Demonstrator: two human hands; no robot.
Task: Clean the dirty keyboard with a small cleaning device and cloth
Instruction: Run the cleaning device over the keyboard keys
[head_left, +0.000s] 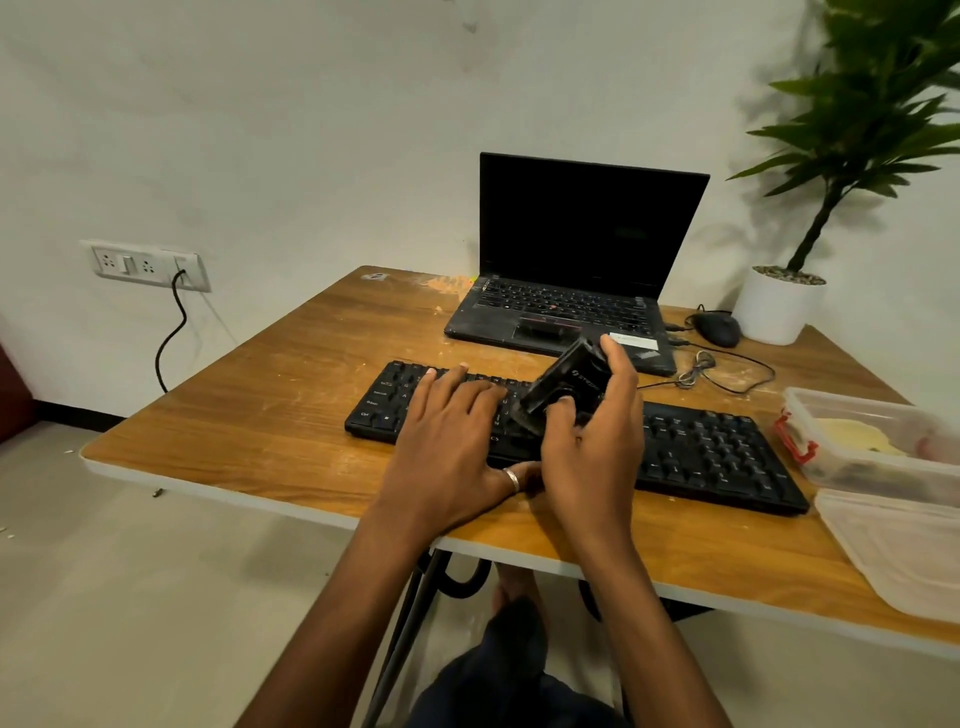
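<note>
A black keyboard (701, 452) lies across the wooden table (270, 431), slanting toward the near right. My left hand (447, 447) rests flat on its left-middle keys with fingers straight; a ring sits on the thumb. My right hand (592, 441) grips a small black cleaning device (563, 382), tilted, with its lower brush end touching the keys near the keyboard's middle. No cloth is visible.
An open black laptop (566, 291) stands behind the keyboard, with a mouse (718, 328) and coiled cable to its right. A potted plant (779, 306) stands at the far right corner. A clear plastic box (872, 441) and its lid (904, 545) lie at the right edge.
</note>
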